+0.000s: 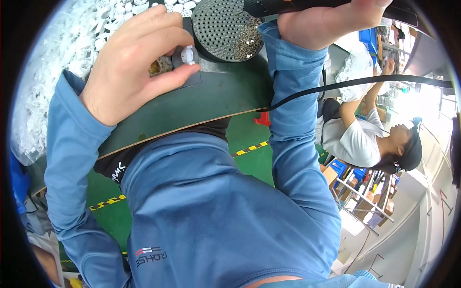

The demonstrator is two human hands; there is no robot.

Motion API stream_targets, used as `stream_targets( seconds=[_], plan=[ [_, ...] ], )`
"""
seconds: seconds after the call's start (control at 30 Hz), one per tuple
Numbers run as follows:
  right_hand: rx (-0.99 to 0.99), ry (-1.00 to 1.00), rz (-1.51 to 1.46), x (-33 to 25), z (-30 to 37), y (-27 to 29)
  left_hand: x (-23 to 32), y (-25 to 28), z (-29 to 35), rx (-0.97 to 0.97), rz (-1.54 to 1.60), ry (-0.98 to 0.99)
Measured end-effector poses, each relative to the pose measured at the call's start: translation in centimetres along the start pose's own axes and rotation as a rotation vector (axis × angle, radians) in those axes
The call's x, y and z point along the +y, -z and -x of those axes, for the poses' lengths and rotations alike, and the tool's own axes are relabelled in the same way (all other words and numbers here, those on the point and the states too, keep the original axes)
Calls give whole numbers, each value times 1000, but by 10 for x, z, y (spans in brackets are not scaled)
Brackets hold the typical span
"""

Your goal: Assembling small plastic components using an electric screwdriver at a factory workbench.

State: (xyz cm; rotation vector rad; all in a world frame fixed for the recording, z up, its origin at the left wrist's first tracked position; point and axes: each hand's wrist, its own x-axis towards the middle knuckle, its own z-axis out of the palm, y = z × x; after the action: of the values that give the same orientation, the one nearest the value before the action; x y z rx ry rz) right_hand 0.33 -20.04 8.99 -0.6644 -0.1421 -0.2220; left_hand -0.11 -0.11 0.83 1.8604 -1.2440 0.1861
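Note:
My left hand [137, 60] is curled with thumb and fingers closed around a small white plastic part [188, 55]. Under its palm shows a small yellowish-brown piece [161, 66], mostly covered by the fingers. My right hand [331, 21] is at the top edge, closed on a black cylindrical tool [269, 6]; its fingers are partly cut off by the frame. Between the hands stands a round black tray [216, 31] with a perforated grey plate, small screws [248, 42] heaped on its right side.
Clear plastic bags and many white plastic parts [53, 81] cover the left of the dark green table [225, 89]. A black cable [360, 87] crosses my right sleeve. A co-worker [370, 139] in a cap works at the right, near shelves with boxes [370, 192].

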Motion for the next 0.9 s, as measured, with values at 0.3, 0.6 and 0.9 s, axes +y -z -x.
stream_targets(
  seconds=[0.3,0.6,0.9],
  plan=[
    [-15,51,136,-1,-10,21,-1,-3,-1,28,19,-50],
    [-584,265,540,-27,6,10,-1,-4,6,31,59,24],
    [-633,183,480,-2,31,-7,-4,-5,5,46,105,5]
  ],
)
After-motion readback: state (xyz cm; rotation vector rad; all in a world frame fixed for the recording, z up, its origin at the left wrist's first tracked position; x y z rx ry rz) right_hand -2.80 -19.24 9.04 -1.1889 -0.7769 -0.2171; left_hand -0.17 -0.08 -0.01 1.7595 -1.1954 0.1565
